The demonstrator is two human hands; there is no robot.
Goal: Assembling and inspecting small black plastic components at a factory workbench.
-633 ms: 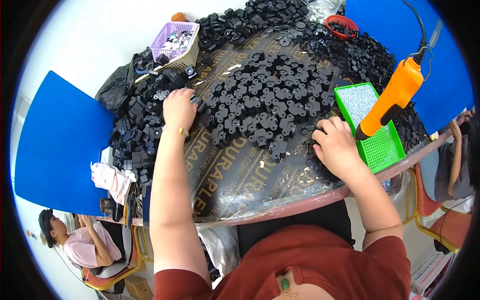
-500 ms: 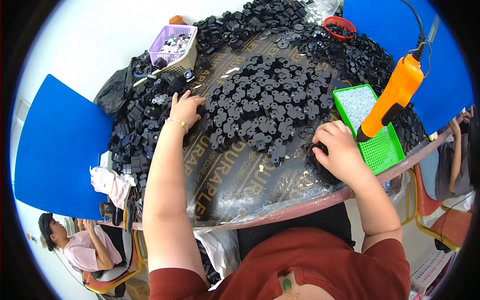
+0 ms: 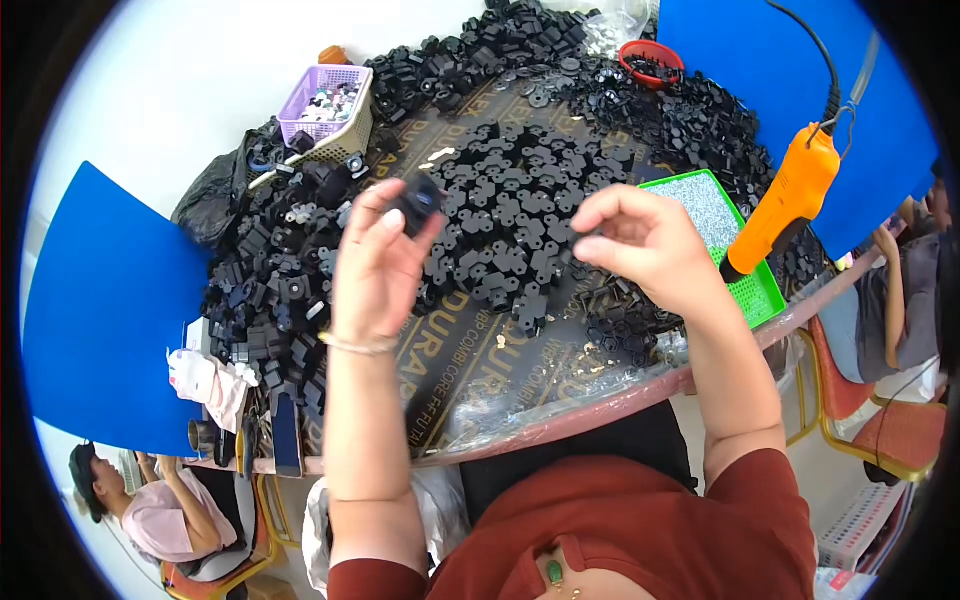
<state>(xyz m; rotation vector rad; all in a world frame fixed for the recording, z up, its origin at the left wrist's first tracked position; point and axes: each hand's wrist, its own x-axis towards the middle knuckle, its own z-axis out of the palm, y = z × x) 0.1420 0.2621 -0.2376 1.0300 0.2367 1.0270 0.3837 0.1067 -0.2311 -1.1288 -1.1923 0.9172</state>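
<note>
My left hand (image 3: pixel 376 275) is raised over the table and holds a black plastic housing (image 3: pixel 424 194) between thumb and fingers. To its right, my right hand (image 3: pixel 650 245) is pinched around a small black part (image 3: pixel 577 241), mostly hidden by the fingertips. Between and beyond the hands, flat black plates with screw tabs (image 3: pixel 520 200) cover the middle of the table. A heap of blocky black housings (image 3: pixel 275 285) lies left of my left hand. Small black ring-like parts (image 3: pixel 625 325) sit below my right hand.
An orange electric screwdriver (image 3: pixel 790 195) hangs by its cord over a green tray (image 3: pixel 765 300) of small silvery pieces. At the back stand a red bowl (image 3: pixel 652 62) and a purple basket (image 3: pixel 325 92). Blue panels (image 3: pixel 115 310) flank the table; people sit on both sides.
My left hand has lifted from the housing heap with a black housing. My right hand has risen from the small ring-like parts, pinching one, and moved toward the left hand.
</note>
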